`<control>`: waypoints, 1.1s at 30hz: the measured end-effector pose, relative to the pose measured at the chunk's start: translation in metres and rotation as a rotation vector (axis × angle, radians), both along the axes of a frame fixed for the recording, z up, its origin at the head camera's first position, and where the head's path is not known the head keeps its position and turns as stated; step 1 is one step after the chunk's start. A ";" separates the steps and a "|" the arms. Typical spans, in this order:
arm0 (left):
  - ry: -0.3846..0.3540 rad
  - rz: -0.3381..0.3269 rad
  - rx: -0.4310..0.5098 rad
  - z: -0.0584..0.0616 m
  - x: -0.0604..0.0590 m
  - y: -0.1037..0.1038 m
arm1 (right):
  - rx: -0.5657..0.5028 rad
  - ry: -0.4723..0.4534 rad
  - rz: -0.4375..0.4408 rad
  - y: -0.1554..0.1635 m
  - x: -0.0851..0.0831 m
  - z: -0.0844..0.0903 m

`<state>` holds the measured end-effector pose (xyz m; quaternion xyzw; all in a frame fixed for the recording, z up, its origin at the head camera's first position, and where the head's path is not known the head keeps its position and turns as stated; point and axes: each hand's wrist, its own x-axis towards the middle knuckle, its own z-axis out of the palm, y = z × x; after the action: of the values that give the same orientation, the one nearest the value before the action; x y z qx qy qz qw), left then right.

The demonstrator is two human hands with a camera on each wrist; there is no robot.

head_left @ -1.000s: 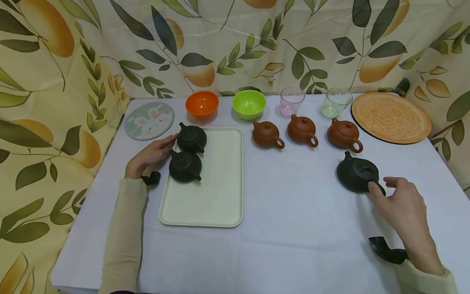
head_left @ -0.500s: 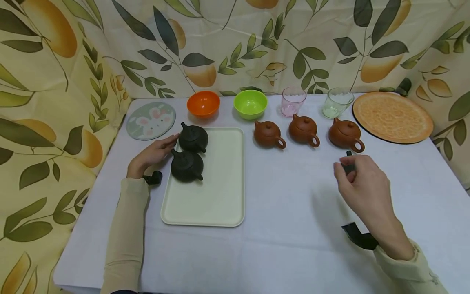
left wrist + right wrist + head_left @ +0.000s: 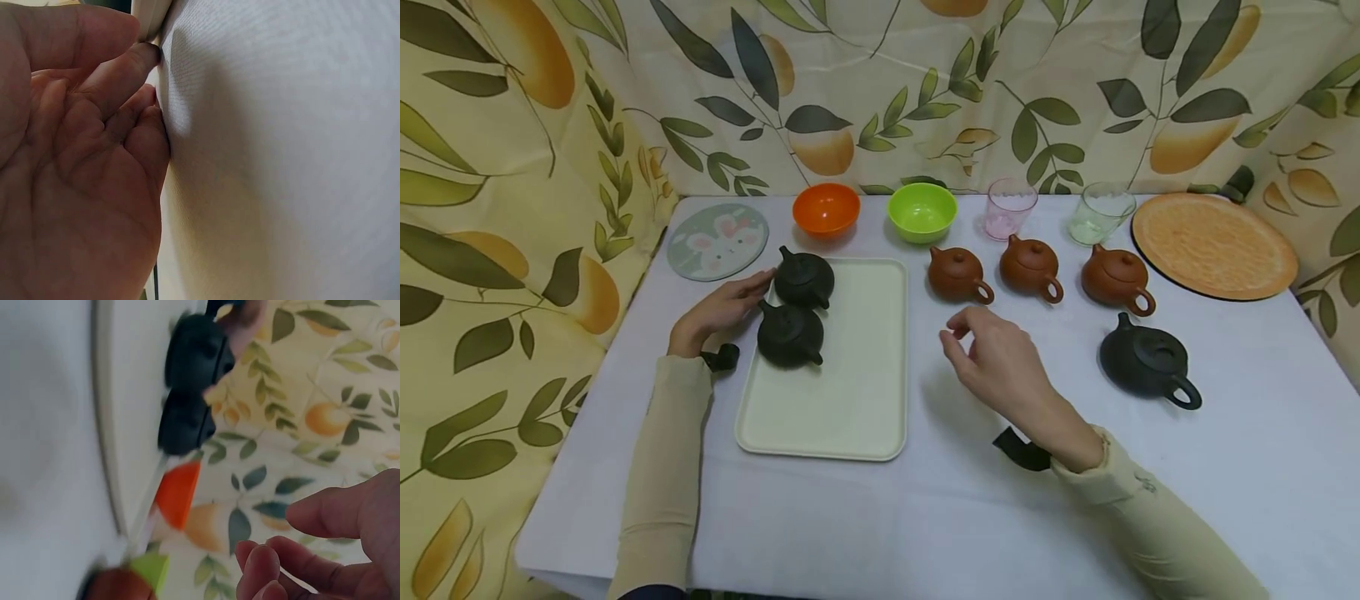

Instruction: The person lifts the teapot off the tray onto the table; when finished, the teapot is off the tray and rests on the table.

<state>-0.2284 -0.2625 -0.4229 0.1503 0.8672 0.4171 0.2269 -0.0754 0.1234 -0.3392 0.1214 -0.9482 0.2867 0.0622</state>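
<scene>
My left hand (image 3: 724, 312) rests at the left edge of the cream tray (image 3: 842, 417), fingers fairly straight. In the left wrist view its fingertips meet the tray's side at the cloth. Two black teapots, a far one (image 3: 805, 278) and a near one (image 3: 790, 336), stand on the tray's left side, close beside those fingers. Between the tray and the right side of the table my right hand (image 3: 1000, 362) hovers over the cloth, fingers loosely bent, nothing in them. A third black teapot (image 3: 1142, 358) stands on the cloth at the right.
Three brown teapots (image 3: 957, 275) line up right of the tray. Behind stand an orange bowl (image 3: 826, 210), a green bowl (image 3: 922, 213), a pink glass (image 3: 1009, 208) and a green glass (image 3: 1099, 215). A rabbit-print mat (image 3: 718, 242) lies back left, a round orange-brown mat (image 3: 1216, 246) back right.
My right hand has left the third black teapot and moved left toward the tray, carrying nothing. That teapot stays where it was. My left hand keeps its place at the tray's edge.
</scene>
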 end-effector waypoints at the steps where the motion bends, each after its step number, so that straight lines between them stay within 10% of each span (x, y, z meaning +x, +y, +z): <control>1: -0.001 -0.002 0.002 0.000 -0.001 0.001 | -0.007 -0.002 0.020 -0.008 -0.003 -0.001; 22: 0.014 -0.001 -0.008 -0.005 -0.005 0.000 | -0.129 -0.272 0.306 -0.116 -0.035 -0.039; 33: 0.010 0.014 -0.025 -0.005 -0.004 -0.001 | -0.473 -0.586 0.428 -0.120 -0.039 -0.057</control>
<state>-0.2324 -0.2636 -0.4275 0.1434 0.8746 0.4069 0.2213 -0.1144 0.0031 -0.3959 0.2112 -0.7873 0.5251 -0.2445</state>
